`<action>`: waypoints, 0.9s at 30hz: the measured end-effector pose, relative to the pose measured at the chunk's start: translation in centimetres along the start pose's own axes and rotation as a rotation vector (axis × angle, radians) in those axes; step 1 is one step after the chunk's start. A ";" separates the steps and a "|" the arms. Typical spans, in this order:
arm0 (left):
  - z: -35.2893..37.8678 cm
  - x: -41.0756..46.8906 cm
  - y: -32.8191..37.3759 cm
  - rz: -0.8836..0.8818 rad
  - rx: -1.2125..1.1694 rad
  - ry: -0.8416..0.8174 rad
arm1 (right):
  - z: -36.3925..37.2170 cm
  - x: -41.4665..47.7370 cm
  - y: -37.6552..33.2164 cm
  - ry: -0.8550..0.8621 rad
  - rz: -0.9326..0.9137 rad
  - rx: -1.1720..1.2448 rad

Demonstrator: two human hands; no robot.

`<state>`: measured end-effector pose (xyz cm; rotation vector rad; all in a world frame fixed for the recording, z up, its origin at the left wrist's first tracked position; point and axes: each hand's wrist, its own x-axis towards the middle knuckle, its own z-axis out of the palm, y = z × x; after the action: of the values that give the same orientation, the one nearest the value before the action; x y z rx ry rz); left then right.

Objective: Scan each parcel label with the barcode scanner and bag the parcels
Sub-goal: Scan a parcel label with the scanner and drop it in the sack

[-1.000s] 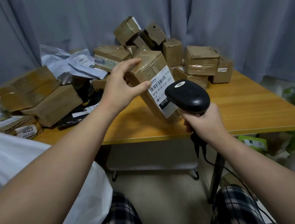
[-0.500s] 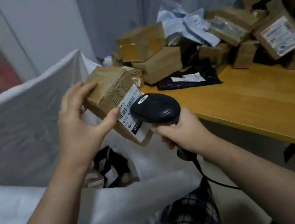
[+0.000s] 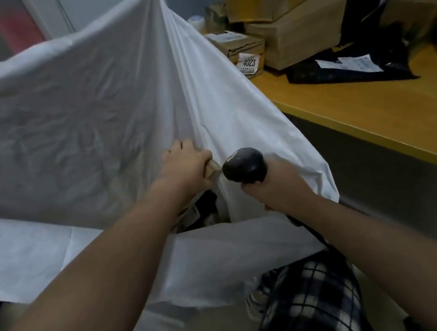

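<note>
A large white bag [image 3: 85,105] stands open to my left, its mouth just below my hands. My left hand [image 3: 186,167] grips a small brown cardboard parcel [image 3: 211,168] over the bag's mouth; only a corner of the parcel shows past my fingers. My right hand [image 3: 274,188] grips the handle of the black barcode scanner [image 3: 244,165], whose head sits right beside the parcel. Dark parcels [image 3: 204,209] lie inside the bag below. More cardboard parcels [image 3: 296,28] are stacked on the wooden table [image 3: 372,110] at the upper right.
A black mailer [image 3: 349,68] with a white label lies on the table next to the box stack. A small parcel marked 4023 [image 3: 250,64] sits at the table's near corner. The scanner cable runs down past my checked trousers [image 3: 310,304].
My view swung left from the table to the bag. My left hand carried the scanned parcel down to the bag's mouth; my right hand with the scanner followed alongside.
</note>
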<state>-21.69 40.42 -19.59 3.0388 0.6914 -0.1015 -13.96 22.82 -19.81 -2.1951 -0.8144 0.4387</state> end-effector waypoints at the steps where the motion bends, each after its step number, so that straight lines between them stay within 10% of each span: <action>1: 0.7 0.3 -0.1 -0.001 0.033 -0.047 | 0.2 0.0 0.4 0.000 0.004 -0.012; 27: -10.2 1.1 23.9 0.561 0.115 0.387 | -20.5 -9.7 8.3 0.534 0.209 0.086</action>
<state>-9.74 19.73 -9.28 3.2549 -0.1945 0.4789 -6.83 1.13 -11.76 -2.1737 -0.2747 -0.0237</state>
